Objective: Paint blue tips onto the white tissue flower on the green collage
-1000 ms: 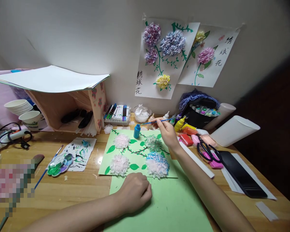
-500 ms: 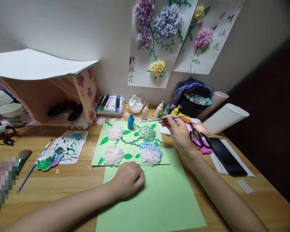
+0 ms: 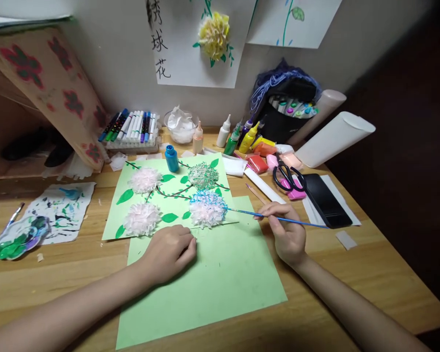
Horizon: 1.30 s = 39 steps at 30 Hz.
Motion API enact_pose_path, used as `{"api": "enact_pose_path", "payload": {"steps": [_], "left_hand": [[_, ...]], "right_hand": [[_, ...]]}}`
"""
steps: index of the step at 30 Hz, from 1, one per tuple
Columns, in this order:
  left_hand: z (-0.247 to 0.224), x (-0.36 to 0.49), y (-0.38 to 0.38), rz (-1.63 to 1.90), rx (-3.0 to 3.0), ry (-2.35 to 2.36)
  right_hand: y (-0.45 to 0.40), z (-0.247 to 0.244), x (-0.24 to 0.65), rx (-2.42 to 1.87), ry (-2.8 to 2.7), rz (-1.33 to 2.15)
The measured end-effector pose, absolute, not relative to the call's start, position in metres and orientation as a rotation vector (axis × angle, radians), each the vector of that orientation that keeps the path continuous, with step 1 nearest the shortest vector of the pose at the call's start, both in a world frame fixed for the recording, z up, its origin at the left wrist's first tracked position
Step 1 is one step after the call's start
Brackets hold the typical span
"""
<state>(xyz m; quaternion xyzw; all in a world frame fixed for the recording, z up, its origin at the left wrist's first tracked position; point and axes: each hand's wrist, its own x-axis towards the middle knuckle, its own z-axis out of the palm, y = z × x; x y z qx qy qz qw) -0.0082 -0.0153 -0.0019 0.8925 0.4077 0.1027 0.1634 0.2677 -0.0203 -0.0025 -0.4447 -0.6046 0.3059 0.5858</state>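
My right hand (image 3: pixel 288 232) pinches a thin blue paintbrush (image 3: pixel 251 213), whose tip is at the right edge of a paper flower (image 3: pixel 207 210), pinkish white with blue on its upper part. My left hand (image 3: pixel 172 252) rests as a loose fist at the bottom edge of the green flower picture (image 3: pixel 112 215). Two pale flowers (image 3: pixel 143 219) stand on the picture's left side, and a green-speckled flower (image 3: pixel 203 175) is above the blue one. An uncapped blue paint bottle (image 3: pixel 171 159) stands on the picture's top edge. Beneath lies a larger green sheet (image 3: pixel 212 288).
Paint bottles (image 3: pixel 231 141), a marker tray (image 3: pixel 132 129) and a bowl of tissue (image 3: pixel 181 124) line the wall. Black scissors (image 3: pixel 289 177) and a phone (image 3: pixel 326 200) lie right. A stained tissue (image 3: pixel 68 212) and paint palette (image 3: pixel 20 239) lie left.
My right hand has come down and nearer with the paintbrush, from above the picture's right corner to the blue-tinted flower. My left hand stays resting in a fist. The view has tilted downward.
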Motion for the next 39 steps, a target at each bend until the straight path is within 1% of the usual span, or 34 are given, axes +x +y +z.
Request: {"api": "enact_pose_path", "payload": {"steps": [5,15,39], "left_hand": [[-0.0009,-0.0084,-0.0136,0.321,2.575,1.114],[-0.0004,-0.0088,-0.0134,0.343,2.605,1.092],[0.0002,-0.0075,-0.0123,0.34,2.584,1.103]], "right_hand": [[-0.0241,-0.0073,0.2696,-0.954,-1.666,0.633],[-0.024,-0.0072,0.2693,-0.933,-1.805,0.581],[-0.026,-0.0058,0.266,-0.914,-1.849,0.59]]}}
